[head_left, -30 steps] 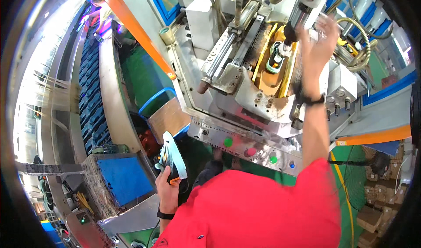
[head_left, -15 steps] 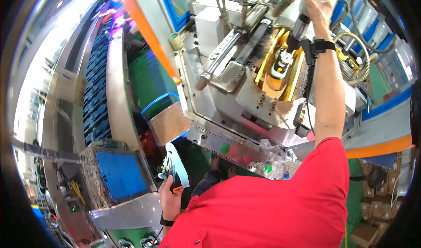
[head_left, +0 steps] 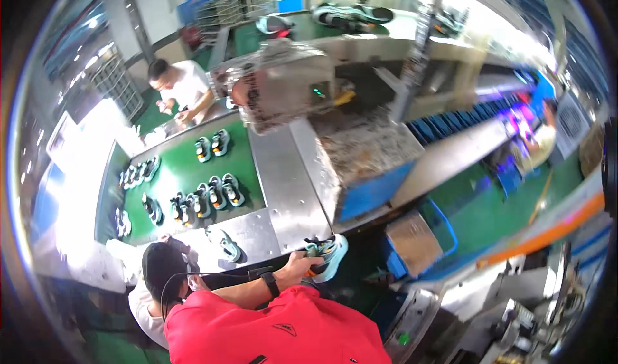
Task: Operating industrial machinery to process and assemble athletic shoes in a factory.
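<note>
Far left, wire rack in the upper left of the frame, glare below it. Green-topped counter fills the left-centre, metal-edged, several black-and-pale-blue sneakers on it, some in pairs or short rows. Co-worker in a white shirt at its far edge, upper left, head bent, hands raised in front. Second co-worker in a dark cap, lower left, just beside the person's red shirt. One lone sneaker lies on the counter's near metal edge.

Left hand, lower centre, dark band at wrist. Its fingers are closed around a light-blue and black sneaker, held up past the counter's near edge, sole side toward the right. Right hand out of frame, can't tell its fingers.

Right of centre: boxy housing with blue panel, then blue-handled cart with brown board. Upper right, conveyor with dark blue pieces, another worker beside it. Orange bar at right, machine parts lower right.
</note>
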Tool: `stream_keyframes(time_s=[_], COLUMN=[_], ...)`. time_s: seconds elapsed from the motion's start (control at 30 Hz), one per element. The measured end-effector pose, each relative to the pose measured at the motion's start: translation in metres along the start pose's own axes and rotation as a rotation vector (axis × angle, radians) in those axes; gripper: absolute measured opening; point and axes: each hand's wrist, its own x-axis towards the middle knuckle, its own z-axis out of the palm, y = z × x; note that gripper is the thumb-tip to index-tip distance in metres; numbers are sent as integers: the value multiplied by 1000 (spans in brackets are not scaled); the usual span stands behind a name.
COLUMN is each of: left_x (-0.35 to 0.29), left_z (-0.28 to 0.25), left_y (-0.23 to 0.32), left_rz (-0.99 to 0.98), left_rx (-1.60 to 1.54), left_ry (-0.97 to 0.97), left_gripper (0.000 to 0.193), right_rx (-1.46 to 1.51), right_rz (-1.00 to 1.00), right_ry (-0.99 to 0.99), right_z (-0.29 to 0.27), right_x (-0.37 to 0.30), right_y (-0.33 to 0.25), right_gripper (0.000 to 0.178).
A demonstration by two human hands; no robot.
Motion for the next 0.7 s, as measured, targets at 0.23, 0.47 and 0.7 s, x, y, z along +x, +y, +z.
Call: stream_keyframes(time_s=[0.23,0.47,0.7], left_x=[92,233,398], left_z=[-121,-255,-397], left_y=[70,160,253], left_rz=[3,184,280], left_rx=[-105,-177,155], left_ry=[489,706,1015], left_gripper=[23,18,53], right_rx=[730,731,379], right_rz=[-516,-1059,-1221], right_ry=[-572,-963,-1279], right_z=[199,265,320], right_x=[-19,-139,-236], right_y=[-387,-809,-1017], right_gripper=[23,44,87])
